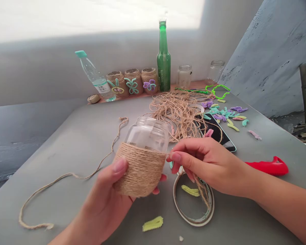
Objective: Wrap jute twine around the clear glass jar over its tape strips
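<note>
My left hand [109,194] is wrapped round a small glass jar [145,149] and holds it tilted above the grey table [79,136]. Jute twine covers the jar's lower half; the neck is bare glass. My right hand [206,165] pinches the twine strand at the jar's right side, at the top of the wrapped band. The strand trails down under that hand toward a roll of tape [193,200] lying flat on the table.
A loose twine heap [178,110] and a phone [216,132] lie behind the hands, with pipe-cleaner pieces [226,114] to the right. Three twine-wrapped jars [132,81], a plastic bottle [95,76], a green glass bottle [163,58] and empty jars [185,75] line the wall. A red tool [270,166] lies right.
</note>
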{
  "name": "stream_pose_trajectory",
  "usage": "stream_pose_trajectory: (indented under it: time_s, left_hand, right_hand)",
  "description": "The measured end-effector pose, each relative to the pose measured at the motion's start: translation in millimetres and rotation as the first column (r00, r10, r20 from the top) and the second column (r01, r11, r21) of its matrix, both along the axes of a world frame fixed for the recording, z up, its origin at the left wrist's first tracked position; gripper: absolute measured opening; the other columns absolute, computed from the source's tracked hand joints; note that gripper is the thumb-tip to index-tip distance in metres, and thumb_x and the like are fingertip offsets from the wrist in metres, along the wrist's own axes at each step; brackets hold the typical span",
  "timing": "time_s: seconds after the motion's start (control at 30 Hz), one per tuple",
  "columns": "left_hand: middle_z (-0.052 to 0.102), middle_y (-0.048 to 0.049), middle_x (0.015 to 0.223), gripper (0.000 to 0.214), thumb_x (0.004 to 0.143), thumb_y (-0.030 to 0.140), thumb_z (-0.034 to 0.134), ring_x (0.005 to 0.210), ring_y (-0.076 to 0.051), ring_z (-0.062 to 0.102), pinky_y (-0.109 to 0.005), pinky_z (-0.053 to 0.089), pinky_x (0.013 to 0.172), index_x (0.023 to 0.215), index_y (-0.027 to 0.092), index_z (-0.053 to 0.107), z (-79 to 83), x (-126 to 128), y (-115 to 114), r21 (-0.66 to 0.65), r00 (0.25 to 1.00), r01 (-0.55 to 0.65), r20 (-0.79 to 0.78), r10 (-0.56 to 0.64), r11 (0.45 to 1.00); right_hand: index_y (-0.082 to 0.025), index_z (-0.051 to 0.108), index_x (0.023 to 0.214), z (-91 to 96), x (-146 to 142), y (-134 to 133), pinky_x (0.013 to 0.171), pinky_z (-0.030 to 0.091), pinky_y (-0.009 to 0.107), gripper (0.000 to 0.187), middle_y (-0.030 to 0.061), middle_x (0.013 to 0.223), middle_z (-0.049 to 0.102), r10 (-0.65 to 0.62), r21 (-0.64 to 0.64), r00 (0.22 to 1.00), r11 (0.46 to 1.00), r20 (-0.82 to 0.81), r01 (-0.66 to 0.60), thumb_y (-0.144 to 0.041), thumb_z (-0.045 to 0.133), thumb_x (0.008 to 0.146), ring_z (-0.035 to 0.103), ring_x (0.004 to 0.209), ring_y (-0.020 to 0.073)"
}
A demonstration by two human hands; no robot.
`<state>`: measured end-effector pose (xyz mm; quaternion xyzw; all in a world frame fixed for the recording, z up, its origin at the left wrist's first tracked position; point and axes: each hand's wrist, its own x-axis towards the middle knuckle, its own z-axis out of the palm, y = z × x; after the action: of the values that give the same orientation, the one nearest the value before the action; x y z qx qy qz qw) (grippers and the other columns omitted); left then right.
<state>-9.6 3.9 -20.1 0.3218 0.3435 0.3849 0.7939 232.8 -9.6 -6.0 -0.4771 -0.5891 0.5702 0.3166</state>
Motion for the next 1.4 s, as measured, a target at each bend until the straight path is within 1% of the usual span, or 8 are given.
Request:
stream_pose_trajectory:
  time_s: [0.33, 0.57, 0.67, 0.77, 0.87, 0.97, 1.17, 1.4]
  left_hand:
    - [0.082, -0.0146, 0.108, 0.043, 0.090, 0.054, 0.063, 0.081, -0.039, 0.080, -0.042, 0.063, 0.062, 0.116, 0.023, 0.076, 4.7, 1, -2, -0.026, 0.992, 0.077, 0.103, -0.074, 0.997]
    - [0.082, -0.0104, 0.098, 0.042, 0.089, 0.057, 0.063, 0.079, -0.032, 0.076, -0.040, 0.063, 0.062, 0.111, 0.024, 0.076, 4.2, 4, -1, -0.048, 1.000, 0.005, 0.030, -0.003, 0.999]
    - [0.081, -0.0046, 0.107, 0.032, 0.095, 0.052, 0.061, 0.090, -0.028, 0.073, -0.034, 0.061, 0.073, 0.111, 0.030, 0.077, 2.5, 2, -1, -0.006, 0.998, -0.047, -0.036, 0.047, 0.999]
    - [0.078, -0.0049, 0.120, 0.038, 0.097, 0.053, 0.058, 0.105, -0.030, 0.068, -0.033, 0.058, 0.080, 0.125, 0.032, 0.072, -1.6, -2, -1, 0.095, 0.985, -0.014, -0.168, 0.030, 0.995]
    - [0.079, -0.0058, 0.115, 0.054, 0.087, 0.063, 0.069, 0.099, -0.029, 0.067, -0.032, 0.056, 0.076, 0.130, 0.031, 0.069, -5.3, -6, -1, 0.221, 0.909, 0.091, -0.417, 0.009, 0.971]
    - [0.080, -0.0062, 0.103, 0.062, 0.075, 0.064, 0.081, 0.090, -0.030, 0.068, -0.032, 0.054, 0.070, 0.126, 0.030, 0.071, -5.9, -7, -3, 0.252, 0.828, 0.158, -0.560, 0.011, 0.955]
    - [0.082, -0.0096, 0.104, 0.056, 0.072, 0.062, 0.081, 0.097, -0.036, 0.071, -0.038, 0.056, 0.075, 0.115, 0.027, 0.079, -2.6, 1, -2, 0.135, 0.917, 0.052, -0.398, 0.006, 0.990]
    - [0.085, -0.0061, 0.105, 0.046, 0.075, 0.055, 0.081, 0.118, -0.042, 0.068, -0.046, 0.057, 0.094, 0.113, 0.029, 0.083, 0.4, -2, 0, -0.021, 0.989, 0.024, -0.147, -0.027, 1.000]
  right_hand:
    - [-0.019, 0.068, 0.098, -1.6, -3, 2, 0.059, 0.051, 0.017, 0.026, -0.0001, 0.083, 0.073, 0.053, -0.079, 0.987, 0.995, -0.149, -0.065, -0.044, 0.068, 0.100, 0.059, 0.061, 0.0069]
    - [-0.023, 0.059, 0.141, -5.4, 0, 6, 0.060, 0.050, 0.022, 0.048, 0.0028, 0.091, 0.076, 0.089, -0.111, 0.978, 0.988, -0.190, -0.112, -0.046, 0.069, 0.099, 0.067, 0.067, 0.0118]
    - [-0.019, 0.061, 0.138, -6.8, 1, 7, 0.063, 0.051, 0.023, 0.053, 0.0004, 0.082, 0.072, 0.025, -0.122, 0.978, 0.991, -0.207, -0.051, -0.042, 0.077, 0.094, 0.067, 0.068, 0.0131]
    - [-0.019, 0.060, 0.136, -9.6, -1, 4, 0.067, 0.054, 0.025, 0.057, 0.0014, 0.088, 0.073, -0.070, -0.135, 0.977, 0.990, -0.203, 0.043, -0.039, 0.084, 0.088, 0.067, 0.072, 0.0137]
    - [-0.023, 0.062, 0.134, -13.0, -5, -2, 0.068, 0.055, 0.026, 0.055, 0.0037, 0.101, 0.074, -0.118, -0.053, 0.982, 0.992, -0.149, 0.111, -0.036, 0.086, 0.086, 0.067, 0.079, 0.0145]
    - [-0.026, 0.064, 0.133, -14.3, -7, -7, 0.067, 0.054, 0.025, 0.052, 0.0029, 0.103, 0.073, -0.118, 0.031, 0.988, 0.992, -0.102, 0.122, -0.034, 0.085, 0.087, 0.065, 0.078, 0.0139]
    - [-0.024, 0.067, 0.129, -7.8, -7, -6, 0.063, 0.053, 0.021, 0.044, 0.0013, 0.095, 0.071, -0.111, -0.024, 0.981, 0.994, -0.160, 0.108, -0.034, 0.083, 0.089, 0.063, 0.077, 0.0121]
    - [-0.025, 0.073, 0.121, -2.1, -2, -1, 0.063, 0.055, 0.018, 0.033, 0.0010, 0.095, 0.073, -0.115, -0.060, 0.977, 0.993, -0.178, 0.106, -0.037, 0.081, 0.091, 0.064, 0.076, 0.0101]
